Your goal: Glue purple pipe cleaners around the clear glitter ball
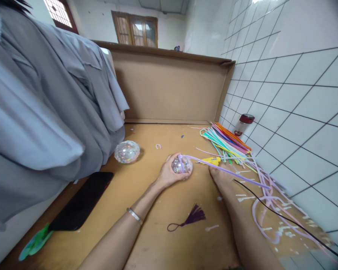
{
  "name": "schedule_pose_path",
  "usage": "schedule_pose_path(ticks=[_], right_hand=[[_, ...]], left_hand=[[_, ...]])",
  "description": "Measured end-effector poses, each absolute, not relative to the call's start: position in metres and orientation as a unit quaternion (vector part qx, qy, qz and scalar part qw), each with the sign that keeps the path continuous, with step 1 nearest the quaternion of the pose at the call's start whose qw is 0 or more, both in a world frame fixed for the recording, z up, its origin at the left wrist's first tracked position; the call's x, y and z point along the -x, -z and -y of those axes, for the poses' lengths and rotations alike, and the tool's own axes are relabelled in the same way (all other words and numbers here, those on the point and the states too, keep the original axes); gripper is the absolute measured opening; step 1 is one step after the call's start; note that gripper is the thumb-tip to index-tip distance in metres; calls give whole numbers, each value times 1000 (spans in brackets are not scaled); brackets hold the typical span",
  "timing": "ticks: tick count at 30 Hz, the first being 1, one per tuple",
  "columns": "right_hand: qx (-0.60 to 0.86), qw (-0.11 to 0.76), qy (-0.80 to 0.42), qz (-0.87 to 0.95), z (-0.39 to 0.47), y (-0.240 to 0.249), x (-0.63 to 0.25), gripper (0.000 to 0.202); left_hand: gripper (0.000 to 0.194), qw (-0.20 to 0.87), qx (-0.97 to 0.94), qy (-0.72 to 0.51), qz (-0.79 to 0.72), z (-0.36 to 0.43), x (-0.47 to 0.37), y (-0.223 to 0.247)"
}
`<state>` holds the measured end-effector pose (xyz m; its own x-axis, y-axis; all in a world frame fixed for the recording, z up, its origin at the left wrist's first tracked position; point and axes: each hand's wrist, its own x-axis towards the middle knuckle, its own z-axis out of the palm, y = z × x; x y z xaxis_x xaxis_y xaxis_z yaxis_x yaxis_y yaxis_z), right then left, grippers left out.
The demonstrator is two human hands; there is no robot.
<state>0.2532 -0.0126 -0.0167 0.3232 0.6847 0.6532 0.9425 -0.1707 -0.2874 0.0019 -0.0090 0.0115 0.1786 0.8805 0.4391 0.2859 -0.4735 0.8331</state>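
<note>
My left hand (168, 170) is wrapped round a clear faceted ball (187, 167) with colourful specks. A lilac pipe cleaner (211, 165) runs over the ball and trails off to the right. Close by on the right, my right hand (220, 174) is closed on a yellow glue gun (211, 161), its nozzle pointing left at the ball with a small gap between. The hand hides the glue gun's handle. Below the hands lies a dark purple tassel (195, 214) with a loop. A second clear faceted piece (127, 151) sits further left.
Bundled colourful pipe cleaners (228, 142) lie at the right, near a red-lidded jar (243, 124) by the tiled wall. A black cord (270, 208) crosses the right side. A dark phone-like slab (81, 202) lies left, beneath hanging grey cloth (59, 97). Cardboard (171, 88) stands behind.
</note>
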Motion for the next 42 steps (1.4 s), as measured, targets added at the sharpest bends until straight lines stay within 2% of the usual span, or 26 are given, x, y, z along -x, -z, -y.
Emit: schedule_pose_path(ticks=[5,10,20,25,33,42], right_hand=[[710,339,219,577,19,-1,-242,36],[541,460,104,697,38,-32,-210,34],[404,538,66,737,63,-50,-173,24],[430,522,57,734,60,-46,-173,24],[475,485,112,726,59,-39,-173,20],[424,537,136,717,58,-37,-170,18]], left_hand=[[84,297,-712,-484,-413,9,-2,-11],[84,295,-719,-480,-407,9,-2,-10],[79,247,-765,-459,-379,14,-2,-13],[78,231,-772,-463,-369,14,-2,-14],[81,220,-789,-447,-358,18,-5,-15],[80,209,-804,-438,-345,22,-5,-20]])
